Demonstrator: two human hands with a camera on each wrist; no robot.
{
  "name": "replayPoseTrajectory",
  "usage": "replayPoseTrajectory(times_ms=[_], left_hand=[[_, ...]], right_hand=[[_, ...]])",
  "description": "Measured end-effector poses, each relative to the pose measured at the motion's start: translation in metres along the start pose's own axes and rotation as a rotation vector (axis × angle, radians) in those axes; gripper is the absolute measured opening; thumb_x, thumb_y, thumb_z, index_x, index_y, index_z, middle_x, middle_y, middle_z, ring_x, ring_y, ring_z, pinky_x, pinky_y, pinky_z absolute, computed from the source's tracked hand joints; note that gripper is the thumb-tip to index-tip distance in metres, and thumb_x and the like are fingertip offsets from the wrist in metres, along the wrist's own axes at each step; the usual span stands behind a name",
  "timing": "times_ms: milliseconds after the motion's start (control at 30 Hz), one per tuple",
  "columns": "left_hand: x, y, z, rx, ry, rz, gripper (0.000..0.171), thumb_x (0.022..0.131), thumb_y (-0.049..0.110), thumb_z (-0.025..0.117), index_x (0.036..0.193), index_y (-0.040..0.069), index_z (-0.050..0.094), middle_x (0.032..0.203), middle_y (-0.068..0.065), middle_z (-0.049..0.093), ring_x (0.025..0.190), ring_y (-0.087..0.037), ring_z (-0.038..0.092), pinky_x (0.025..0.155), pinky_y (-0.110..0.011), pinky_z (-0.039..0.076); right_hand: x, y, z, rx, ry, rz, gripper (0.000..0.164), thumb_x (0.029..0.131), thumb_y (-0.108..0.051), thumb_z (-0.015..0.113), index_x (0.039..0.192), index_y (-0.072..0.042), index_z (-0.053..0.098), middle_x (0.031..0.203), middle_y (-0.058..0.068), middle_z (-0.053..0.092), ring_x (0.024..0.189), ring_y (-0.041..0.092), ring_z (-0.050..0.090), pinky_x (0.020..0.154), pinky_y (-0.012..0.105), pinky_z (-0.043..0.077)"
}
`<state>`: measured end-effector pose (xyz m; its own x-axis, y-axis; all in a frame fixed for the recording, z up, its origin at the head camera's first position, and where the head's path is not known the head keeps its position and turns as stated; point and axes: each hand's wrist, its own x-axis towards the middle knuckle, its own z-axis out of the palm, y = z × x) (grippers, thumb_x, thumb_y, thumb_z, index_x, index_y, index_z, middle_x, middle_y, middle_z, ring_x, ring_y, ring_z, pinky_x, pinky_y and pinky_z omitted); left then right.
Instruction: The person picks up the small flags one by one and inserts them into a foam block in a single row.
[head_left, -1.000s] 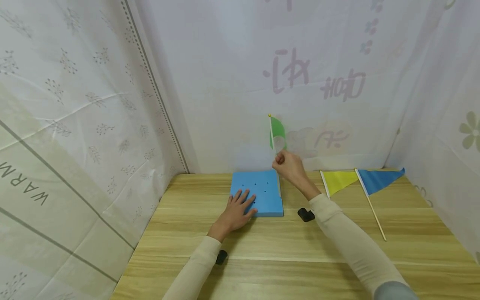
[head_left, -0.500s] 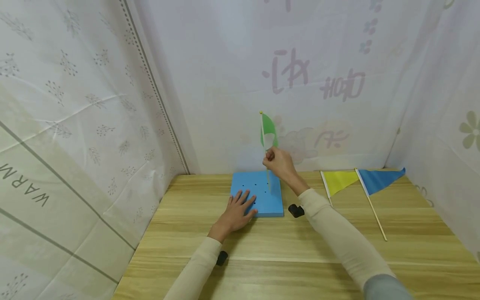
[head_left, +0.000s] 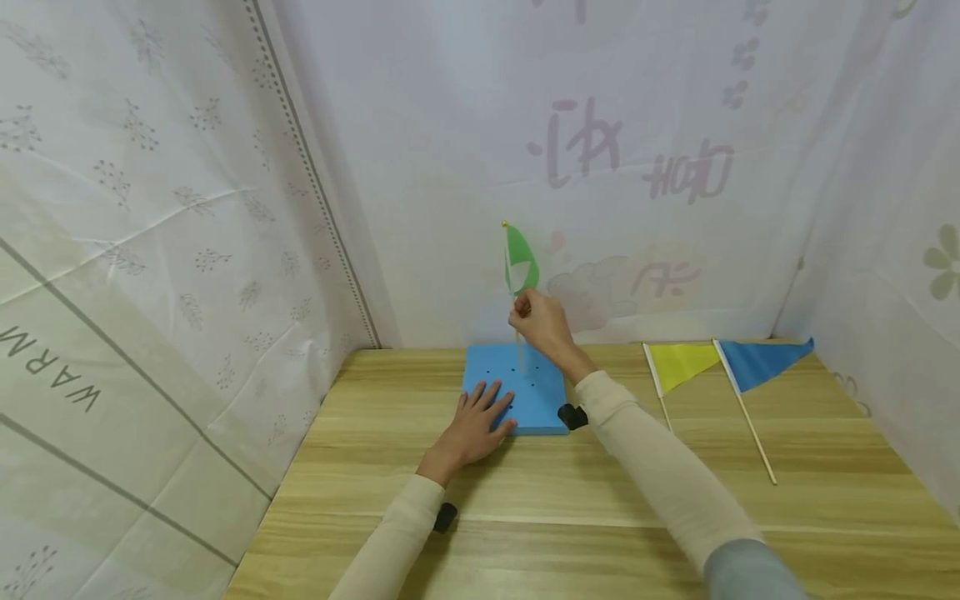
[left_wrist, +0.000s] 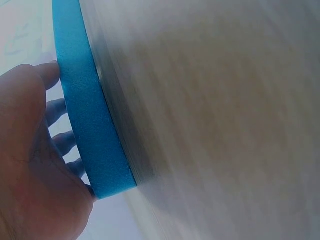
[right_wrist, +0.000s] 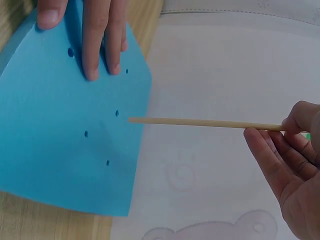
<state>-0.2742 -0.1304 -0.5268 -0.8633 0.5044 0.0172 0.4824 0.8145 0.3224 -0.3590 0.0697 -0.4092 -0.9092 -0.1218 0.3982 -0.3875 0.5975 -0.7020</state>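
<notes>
We note right hand (head_left: 546, 323) pinching stick (right_wrist: 200, 123) of green flag (head_left: 522, 247) over holed blue block (head_left: 540, 402); left hand (head_left: 471, 427), spread, resting on it.

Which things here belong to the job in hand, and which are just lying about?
In the job:
green flag, pinched by the right hand
blue block, under the left hand

Lying about, perhaps for later:
yellow flag
blue flag

From my end I see a yellow flag (head_left: 681, 367) and a blue flag (head_left: 761, 362) lying side by side toward the far right corner of the wooden desk (head_left: 570, 533). Pale printed curtains (head_left: 435, 167) hang beyond its far, left and right edges.
</notes>
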Motion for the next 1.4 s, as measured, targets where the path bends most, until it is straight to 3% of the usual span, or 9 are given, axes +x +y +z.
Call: replayPoseTrajectory(times_ms=[767,1400], left_hand=[[0.000,0.000,0.000,-0.004,0.010,0.030,0.063,0.114,0.048,0.045,0.167,0.015,0.039,0.177,-0.017,0.024,0.165,-0.046,0.016,0.129,-0.072,0.013],[0.000,-0.001,0.000,-0.005,0.010,0.031,0.060,0.114,0.044,0.047,0.167,0.015,0.040,0.177,-0.017,0.026,0.164,-0.047,0.018,0.129,-0.073,0.016]], right_hand=[[0.006,-0.011,0.041,0.034,-0.004,-0.090,0.005,0.102,-0.008,0.069,0.103,-0.003,0.068,0.101,0.015,0.076,0.095,0.028,0.077,0.081,0.040,0.064],[0.002,-0.007,0.066,0.032,-0.027,-0.094,0.005,0.104,-0.009,0.070,0.104,-0.004,0.069,0.102,0.013,0.076,0.095,0.027,0.075,0.082,0.039,0.064]])
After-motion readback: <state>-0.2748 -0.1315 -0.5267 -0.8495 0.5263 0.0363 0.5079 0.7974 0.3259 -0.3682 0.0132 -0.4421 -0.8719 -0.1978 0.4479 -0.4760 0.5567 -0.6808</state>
